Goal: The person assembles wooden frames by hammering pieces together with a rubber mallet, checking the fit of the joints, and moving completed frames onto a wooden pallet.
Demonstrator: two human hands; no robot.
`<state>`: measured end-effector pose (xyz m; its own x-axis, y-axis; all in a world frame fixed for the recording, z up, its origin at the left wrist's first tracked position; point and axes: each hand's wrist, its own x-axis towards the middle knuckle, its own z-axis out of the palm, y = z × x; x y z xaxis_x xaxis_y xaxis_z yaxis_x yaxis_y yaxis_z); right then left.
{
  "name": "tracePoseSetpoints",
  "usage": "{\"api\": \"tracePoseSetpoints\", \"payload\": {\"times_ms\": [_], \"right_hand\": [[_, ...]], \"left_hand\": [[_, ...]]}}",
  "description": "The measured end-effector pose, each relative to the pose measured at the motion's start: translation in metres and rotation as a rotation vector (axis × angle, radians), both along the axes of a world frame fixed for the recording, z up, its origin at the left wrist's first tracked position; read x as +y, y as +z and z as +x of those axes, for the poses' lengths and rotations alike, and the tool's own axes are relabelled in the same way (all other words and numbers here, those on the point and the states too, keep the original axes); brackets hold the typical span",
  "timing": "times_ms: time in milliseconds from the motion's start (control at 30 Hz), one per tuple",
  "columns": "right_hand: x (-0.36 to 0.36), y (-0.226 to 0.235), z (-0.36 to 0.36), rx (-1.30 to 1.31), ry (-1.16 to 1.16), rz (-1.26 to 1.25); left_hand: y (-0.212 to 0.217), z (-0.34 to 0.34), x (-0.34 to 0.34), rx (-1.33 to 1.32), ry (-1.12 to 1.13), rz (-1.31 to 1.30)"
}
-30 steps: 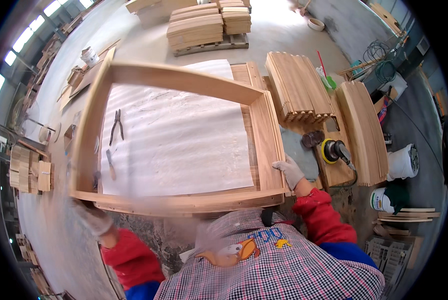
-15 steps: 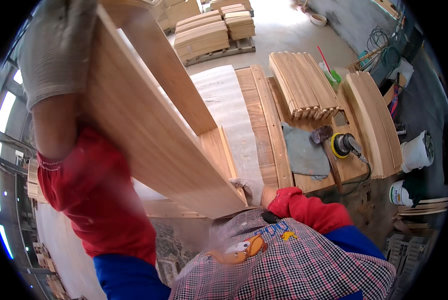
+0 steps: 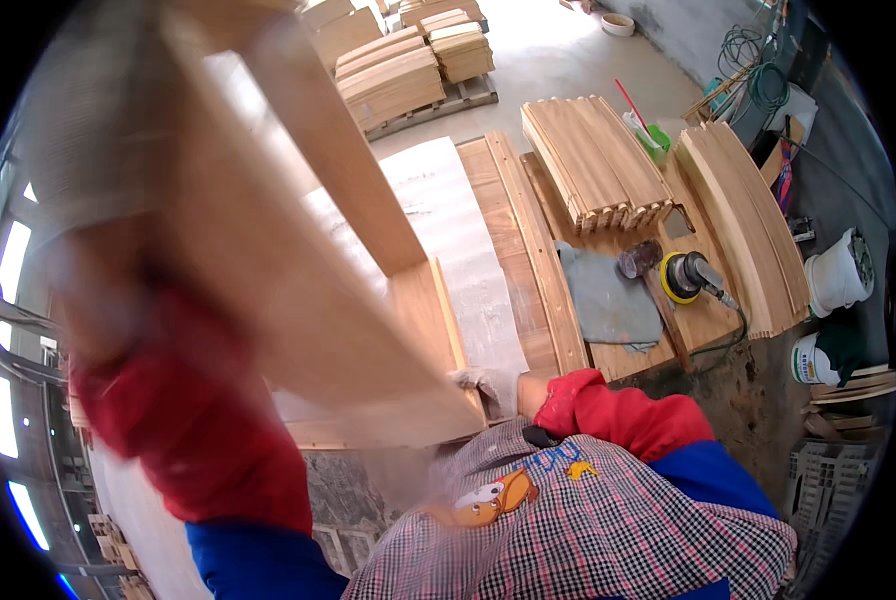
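A box-like pale wooden frame (image 3: 313, 270) of joined boards slants across the left half of the view, its upper end nearest me. My left hand (image 3: 98, 130), in a grey glove and blurred by motion, grips that raised end; its fingertips are hidden. At the low end, close to my apron, my right hand (image 3: 493, 388) in a pale glove closes round the frame's corner. Under the frame lies a white foam sheet (image 3: 458, 220) on the wooden workbench (image 3: 513, 240).
Right of the foam sheet are a grey cloth (image 3: 608, 300), a dark-headed mallet (image 3: 640, 260) and a yellow-rimmed sander (image 3: 680, 278). Stacked slats (image 3: 593, 160) and long curved boards (image 3: 743, 230) stand beyond. White buckets (image 3: 836, 270) are at far right; board piles (image 3: 393, 75) sit on a pallet.
The frame and my left hand have shifted slightly and are now smeared by motion. My right hand stays at the low corner. The whole view has turned a little.
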<state>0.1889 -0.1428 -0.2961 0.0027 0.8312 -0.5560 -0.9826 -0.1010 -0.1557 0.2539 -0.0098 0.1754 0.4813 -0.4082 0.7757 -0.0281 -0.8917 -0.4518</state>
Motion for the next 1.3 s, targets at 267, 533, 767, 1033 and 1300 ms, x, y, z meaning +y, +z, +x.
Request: {"api": "tracePoseSetpoints", "payload": {"times_ms": [267, 533, 767, 1033, 1300], "right_hand": [[-0.009, 0.021, 0.001, -0.01, -0.029, -0.081], [-0.044, 0.04, 0.018, -0.469, -0.257, -0.349], [-0.095, 0.04, 0.062, -1.177, -0.234, -0.756], [-0.098, 0.049, 0.054, -1.592, 0.135, -1.224], [-0.107, 0.046, 0.052, -1.535, 0.174, -1.193]], "left_hand": [[0.004, -0.011, 0.066, -0.091, 0.222, 0.712], [-0.015, -0.09, 0.163, 0.032, 0.154, 0.46], [-0.21, -0.164, 0.252, 0.067, 0.385, -1.113], [-0.517, -0.246, 0.326, 0.532, 0.756, -1.2], [-0.477, -0.234, 0.284, 0.689, 0.952, -1.351]]}}
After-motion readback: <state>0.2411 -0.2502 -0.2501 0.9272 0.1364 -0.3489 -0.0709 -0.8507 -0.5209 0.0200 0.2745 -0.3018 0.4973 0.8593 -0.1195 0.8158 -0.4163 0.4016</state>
